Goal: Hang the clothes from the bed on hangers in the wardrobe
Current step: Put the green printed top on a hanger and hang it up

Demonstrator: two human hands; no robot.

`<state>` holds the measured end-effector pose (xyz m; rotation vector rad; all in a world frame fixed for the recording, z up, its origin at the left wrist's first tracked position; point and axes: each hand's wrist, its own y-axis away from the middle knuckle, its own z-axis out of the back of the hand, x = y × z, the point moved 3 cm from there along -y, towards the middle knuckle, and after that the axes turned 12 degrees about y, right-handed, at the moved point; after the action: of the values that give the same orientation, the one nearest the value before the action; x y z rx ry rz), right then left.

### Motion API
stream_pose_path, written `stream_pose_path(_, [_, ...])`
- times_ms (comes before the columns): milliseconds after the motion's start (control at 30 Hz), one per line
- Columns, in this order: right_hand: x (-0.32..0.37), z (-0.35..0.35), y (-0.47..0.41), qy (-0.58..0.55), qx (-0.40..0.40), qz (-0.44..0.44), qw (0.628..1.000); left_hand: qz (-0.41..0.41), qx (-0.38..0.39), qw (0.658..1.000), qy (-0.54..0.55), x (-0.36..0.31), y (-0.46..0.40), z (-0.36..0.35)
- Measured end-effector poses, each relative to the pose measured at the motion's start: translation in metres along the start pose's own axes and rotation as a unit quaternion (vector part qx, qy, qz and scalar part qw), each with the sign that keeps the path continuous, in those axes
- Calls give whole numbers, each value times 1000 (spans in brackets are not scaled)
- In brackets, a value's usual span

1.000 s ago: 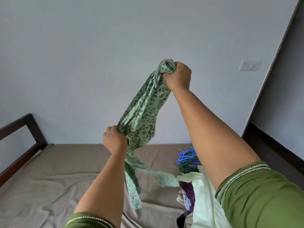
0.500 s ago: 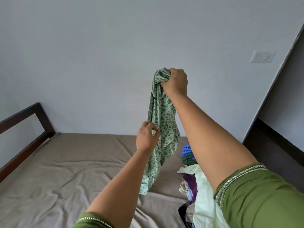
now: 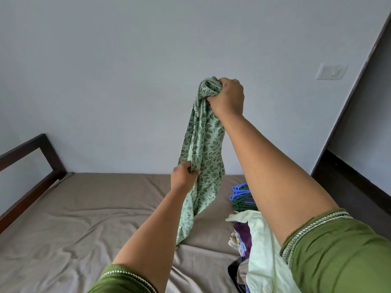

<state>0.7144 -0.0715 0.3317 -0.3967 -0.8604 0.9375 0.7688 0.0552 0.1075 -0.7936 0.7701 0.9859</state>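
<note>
A bed [image 3: 63, 229] with a brown sheet is filling the lower view, its near edge cut off. A green floral garment [image 3: 203, 157] is hanging above it, its shape hard to make out. The right hand [image 3: 227, 98] is gripping its bunched top; the left hand [image 3: 183, 176] is pinching its middle. Arms are partly hiding piled clothes [image 3: 260, 246] and plastic hangers [image 3: 241, 195].

Right hand [image 3: 227, 97] raised, left hand [image 3: 183, 176] lower

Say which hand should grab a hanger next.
Probably the left hand: it only pinches the green garment midway, while the right hand carries it bunched from the top. The hangers lie to the right, though.
</note>
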Motion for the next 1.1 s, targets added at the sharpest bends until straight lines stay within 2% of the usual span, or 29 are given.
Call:
stream_pose_path(67, [-4,2,-1,7,-1,-5,1000,26,9,999,-17,17,4,1])
stream_pose_path(200, [-9,6,-3,-5,-4,-18,1000,49,-66,996,-35,45,8,15])
stream_pose_path(267, [-10,8,-4,-8,-10,-20,1000,34,-54,997,-50,49,5,19])
stream_pose_path(400, [-6,14,-8,-8,-28,-12,1000,3,20,998,-54,44,1,13])
stream_pose_path(467, [-6,16,-9,-12,-35,-9,999,12,6,1000,-28,41,1,12])
stream_pose_path(633, [-22,18,-15,4,-32,-26,999,59,-72,995,28,43,3,28])
stream_pose_path(767, [-57,13,-17,5,-41,-90,995,73,-248,956,136,35,1,71])
stream_pose_path(800, [-66,11,-16,0,-44,-109,993,57,-246,957,146,29,-3,80])
stream_pose_path(833, [-72,9,-15,-8,-45,-129,991,36,-207,967,142,23,-8,85])
stream_pose_path(933, [-79,4,-13,-55,-53,-161,984,6,-44,999,29,19,-15,82])
stream_pose_path(967, [-78,4,-13,-67,-59,-158,983,0,-32,999,4,22,-13,81])
stream_pose_path(1100, [-77,4,-14,-79,-95,-135,983,-51,-87,995,15,14,-12,99])
